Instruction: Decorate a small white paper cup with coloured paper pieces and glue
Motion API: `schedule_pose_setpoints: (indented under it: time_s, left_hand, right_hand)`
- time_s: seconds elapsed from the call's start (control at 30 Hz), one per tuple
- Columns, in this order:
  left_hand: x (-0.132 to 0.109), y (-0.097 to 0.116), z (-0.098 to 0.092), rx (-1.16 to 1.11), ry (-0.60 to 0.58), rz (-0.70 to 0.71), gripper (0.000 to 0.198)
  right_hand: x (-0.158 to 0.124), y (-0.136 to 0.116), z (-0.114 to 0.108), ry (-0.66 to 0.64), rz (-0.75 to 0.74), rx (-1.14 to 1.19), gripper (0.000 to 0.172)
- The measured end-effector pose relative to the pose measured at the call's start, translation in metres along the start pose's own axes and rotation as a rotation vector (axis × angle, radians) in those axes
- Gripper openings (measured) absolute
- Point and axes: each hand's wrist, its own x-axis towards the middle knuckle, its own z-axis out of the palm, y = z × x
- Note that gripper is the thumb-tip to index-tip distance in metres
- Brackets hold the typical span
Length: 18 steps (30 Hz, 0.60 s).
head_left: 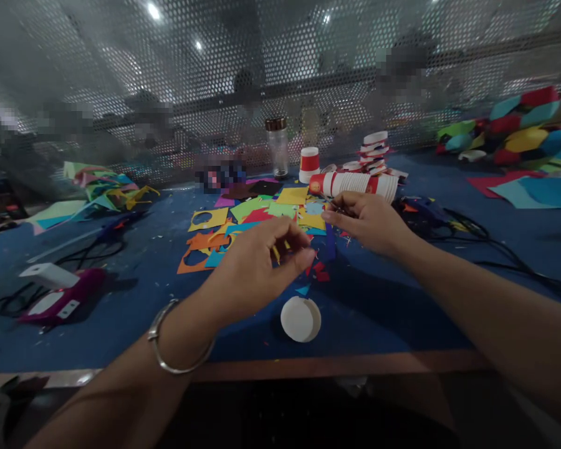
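My left hand hovers over the blue table with its fingers loosely curled. A small gap separates thumb and fingertips, and nothing shows between them. To its right, my right hand is closed on a thin dark metal tool that looks like scissors, mostly hidden by the fingers. Below my left hand lies a shallow white paper cup base, hollow side up. Behind both hands spread coloured paper sheets and offcuts, including a yellow piece with a round hole. Small red scraps lie between the hands.
A stack of red and white paper cups lies sideways behind my right hand. Beyond stand a clear bottle and an upright cup. Glue guns and cables flank the work; a purple power strip is at left.
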Motion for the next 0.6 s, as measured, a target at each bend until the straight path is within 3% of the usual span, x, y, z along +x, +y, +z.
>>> schedule_pose_setpoints:
  time_s: [0.1,0.2,0.37,0.6]
  left_hand:
    - [-0.013,-0.008,-0.009,0.211,-0.368,-0.140,0.013]
    - [-0.019,-0.014,-0.006,0.294,-0.471,-0.198,0.019]
    - [-0.011,-0.013,0.000,0.524,-0.204,-0.205,0.014]
    - [-0.008,-0.005,0.010,0.678,-0.013,-0.151,0.021]
  right_hand:
    - [-0.003,-0.001,0.004,-0.150,-0.017,-0.042,0.033]
    - [-0.009,-0.006,0.011,-0.332,-0.019,-0.081,0.028]
    - [-0.018,-0.013,0.023,-0.474,0.005,-0.026,0.037]
    - [-0.017,-0.012,0.026,-0.403,0.115,0.160,0.040]
